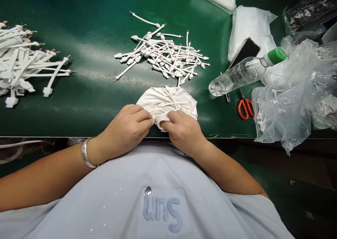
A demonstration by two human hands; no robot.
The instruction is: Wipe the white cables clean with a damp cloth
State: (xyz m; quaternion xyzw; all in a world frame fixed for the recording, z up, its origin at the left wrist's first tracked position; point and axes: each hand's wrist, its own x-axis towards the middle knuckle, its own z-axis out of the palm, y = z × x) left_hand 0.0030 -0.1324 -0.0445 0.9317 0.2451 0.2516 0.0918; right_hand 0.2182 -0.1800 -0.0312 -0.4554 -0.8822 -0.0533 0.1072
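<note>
My left hand (129, 128) is closed in a pinch at the left edge of a white cloth (147, 97). A tiny white bit shows at its fingertips; what it belongs to is hidden. My right hand (184, 130) is closed on a bunched fold of the cloth at the table's front edge. A few short white cables (171, 104) with plugs lie on the cloth, just beyond my fingers. Behind the cloth spreads a loose pile of similar white cables (168, 54), with bare copper-coloured wire ends.
A larger heap of white cables (18, 65) lies at the left. To the right are a clear bottle (238, 75) with a green cap, a phone (246, 51), red-handled scissors (245, 109) and clear plastic bags (284, 109) overhanging the edge of the green table (86, 102).
</note>
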